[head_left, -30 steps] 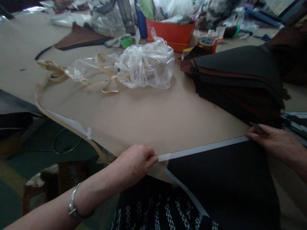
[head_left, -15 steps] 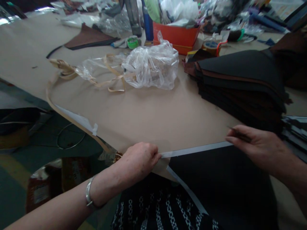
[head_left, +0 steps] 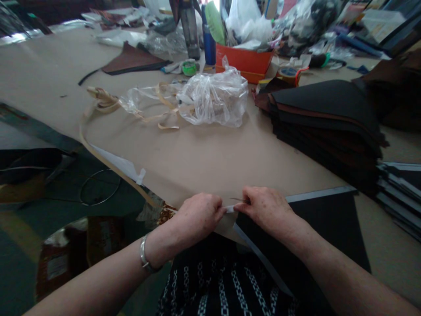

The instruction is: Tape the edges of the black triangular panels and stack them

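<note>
A black sheet point(head_left: 325, 224) lies at the table's front edge, with a pale strip point(head_left: 320, 193) along its top edge and another down its left side. My left hand point(head_left: 200, 213) pinches the end of the top strip, just past the sheet's left corner. Close beside it, my right hand point(head_left: 268, 204) is closed on a thin pointed metal tool point(head_left: 237, 200) whose tip points left. The right fingertips are at the strip too, and a short piece of it shows between the hands. The tool's handle is hidden in my fingers.
A stack of black and brown pieces point(head_left: 329, 109) stands at the right, with edged strips point(head_left: 399, 197) near it. A clear plastic bag point(head_left: 215, 101), beige tape point(head_left: 98, 151) and a red box point(head_left: 243, 63) are on the table point(head_left: 204, 162). A carton point(head_left: 62, 259) stands below left.
My right hand has moved left along the strip, from the sheet's right part to close beside my left hand. My left hand still pinches the strip's end. The view has shifted slightly.
</note>
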A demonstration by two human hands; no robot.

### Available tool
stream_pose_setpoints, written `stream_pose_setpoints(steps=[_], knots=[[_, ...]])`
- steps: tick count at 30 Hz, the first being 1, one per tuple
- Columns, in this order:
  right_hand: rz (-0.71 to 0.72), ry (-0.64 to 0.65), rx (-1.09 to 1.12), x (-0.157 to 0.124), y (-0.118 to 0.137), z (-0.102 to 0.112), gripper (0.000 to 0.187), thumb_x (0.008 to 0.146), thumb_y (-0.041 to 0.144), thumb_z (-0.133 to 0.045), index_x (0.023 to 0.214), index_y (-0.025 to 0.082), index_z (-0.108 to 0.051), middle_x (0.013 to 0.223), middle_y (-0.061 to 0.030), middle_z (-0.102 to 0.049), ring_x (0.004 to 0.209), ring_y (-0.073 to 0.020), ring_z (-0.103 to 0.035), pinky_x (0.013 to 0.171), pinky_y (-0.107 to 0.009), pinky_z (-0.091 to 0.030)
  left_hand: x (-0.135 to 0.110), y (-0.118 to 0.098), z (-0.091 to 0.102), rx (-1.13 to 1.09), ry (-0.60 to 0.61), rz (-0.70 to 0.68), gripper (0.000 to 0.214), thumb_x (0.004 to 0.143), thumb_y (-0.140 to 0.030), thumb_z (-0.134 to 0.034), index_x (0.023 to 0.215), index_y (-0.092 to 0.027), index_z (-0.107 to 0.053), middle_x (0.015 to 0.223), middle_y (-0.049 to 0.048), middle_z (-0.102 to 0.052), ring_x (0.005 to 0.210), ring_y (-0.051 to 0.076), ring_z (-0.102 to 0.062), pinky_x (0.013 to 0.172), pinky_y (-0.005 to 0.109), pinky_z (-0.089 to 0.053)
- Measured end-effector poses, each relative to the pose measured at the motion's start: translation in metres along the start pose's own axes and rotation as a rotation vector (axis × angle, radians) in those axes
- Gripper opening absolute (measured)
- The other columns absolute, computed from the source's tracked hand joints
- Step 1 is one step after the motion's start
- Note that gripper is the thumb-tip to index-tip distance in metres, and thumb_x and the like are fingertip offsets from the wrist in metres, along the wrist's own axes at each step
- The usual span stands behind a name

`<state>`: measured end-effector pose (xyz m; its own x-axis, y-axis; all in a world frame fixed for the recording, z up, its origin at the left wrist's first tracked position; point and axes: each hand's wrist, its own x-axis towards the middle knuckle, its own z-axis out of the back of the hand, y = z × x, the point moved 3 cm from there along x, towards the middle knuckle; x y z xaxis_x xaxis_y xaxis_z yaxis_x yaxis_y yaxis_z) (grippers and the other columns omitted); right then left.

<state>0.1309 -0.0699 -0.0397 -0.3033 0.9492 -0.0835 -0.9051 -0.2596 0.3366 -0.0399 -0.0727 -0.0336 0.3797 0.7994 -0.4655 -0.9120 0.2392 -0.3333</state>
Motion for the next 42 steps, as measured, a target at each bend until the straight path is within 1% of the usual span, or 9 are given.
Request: stream_pose_setpoints(steps=[3,9,14,17,19,23,33,38,42], knots=[[-0.009,0.022,0.062,-0.001,0.003,0.004,0.024,0.076,0.04,-0.067,0.068,0.021,-0.055,0.056,0.0,-0.057,0.047,-0.0115,-0.046,0.046,-0.026,-0.022,-0.002,-0.001,0.0,-0.015,-0.009,-0.003,0.042,0.087,-0.042,-0.037,0.072,-0.015,-0.066,0.064,0.0088,-0.063,0.056,0.015,-0.049,0.052,0.031,-0.027],[-0.028,0.04,0.458,-0.029,-0.006,0.024,0.019,0.094,0.027,-0.034,0.082,0.02,-0.047,0.063,0.0017,-0.055,0.056,-0.0113,-0.051,0.053,-0.025,-0.035,-0.004,-0.005,0.005,-0.062,-0.006,0.001,0.039,0.084,-0.042,-0.041,0.071,-0.016,-0.066,0.064,0.0098,-0.064,0.053,0.014,-0.045,0.052,0.031,-0.027],[-0.001,-0.06,0.606,-0.041,0.002,0.028,0.019,0.087,0.026,-0.046,0.074,0.019,-0.058,0.074,-0.0009,-0.057,0.068,-0.0122,-0.053,0.063,-0.025,-0.042,-0.004,-0.002,0.003,-0.114,-0.022,-0.022,0.039,0.084,-0.041,-0.04,0.072,-0.016,-0.066,0.064,0.0092,-0.063,0.054,0.014,-0.047,0.052,0.03,-0.028],[-0.104,0.044,0.702,-0.038,0.007,0.012,0.018,0.085,0.025,-0.049,0.078,0.018,-0.064,0.072,-0.0006,-0.061,0.067,-0.0121,-0.055,0.061,-0.024,-0.042,-0.004,0.001,0.001,-0.13,-0.037,-0.037,0.039,0.084,-0.042,-0.04,0.071,-0.016,-0.066,0.065,0.0097,-0.064,0.054,0.014,-0.047,0.053,0.031,-0.028],[-0.186,0.1,0.703,-0.035,0.007,0.0,0.018,0.082,0.024,-0.051,0.091,0.017,-0.064,0.064,0.0017,-0.059,0.057,-0.0108,-0.052,0.054,-0.023,-0.04,-0.003,0.001,0.0,-0.137,-0.043,-0.042,0.038,0.083,-0.041,-0.041,0.071,-0.016,-0.066,0.065,0.0099,-0.065,0.055,0.015,-0.047,0.052,0.031,-0.027],[-0.198,0.045,0.619,-0.031,0.008,-0.011,0.046,0.078,0.019,-0.053,0.124,0.013,-0.05,0.055,0.0061,-0.053,0.049,-0.0097,-0.047,0.05,-0.022,-0.036,-0.004,0.002,-0.002,-0.156,-0.059,-0.052,0.036,0.083,-0.04,-0.042,0.071,-0.016,-0.067,0.065,0.0096,-0.064,0.055,0.015,-0.047,0.052,0.031,-0.027],[-0.171,0.092,0.317,-0.034,0.017,-0.016,0.033,0.081,0.016,-0.047,0.113,0.017,-0.054,0.06,0.0028,-0.056,0.057,-0.0134,-0.051,0.057,-0.026,-0.034,-0.008,0.0,-0.005,-0.244,-0.077,-0.113,0.036,0.085,-0.038,-0.043,0.066,-0.016,-0.063,0.058,0.0045,-0.058,0.051,0.011,-0.041,0.051,0.028,-0.027],[-0.161,0.139,0.319,-0.034,0.023,-0.015,0.04,0.077,0.014,-0.05,0.116,0.017,-0.053,0.066,-0.0006,-0.06,0.06,-0.0145,-0.053,0.056,-0.025,-0.034,-0.026,-0.033,-0.008,-0.397,-0.019,-0.375,0.035,0.09,-0.037,-0.039,0.07,-0.017,-0.059,0.059,-0.0026,-0.053,0.054,0.008,-0.041,0.054,0.021,-0.033],[-0.165,0.061,0.517,-0.043,0.011,0.009,0.048,0.08,0.019,-0.053,0.127,0.017,-0.05,0.074,-0.001,-0.063,0.069,-0.0143,-0.056,0.066,-0.026,-0.04,-0.021,-0.028,0.003,-0.456,-0.202,-0.354,0.032,0.087,-0.035,-0.041,0.064,-0.017,-0.054,0.055,-0.0043,-0.048,0.051,0.008,-0.04,0.051,0.02,-0.033]])
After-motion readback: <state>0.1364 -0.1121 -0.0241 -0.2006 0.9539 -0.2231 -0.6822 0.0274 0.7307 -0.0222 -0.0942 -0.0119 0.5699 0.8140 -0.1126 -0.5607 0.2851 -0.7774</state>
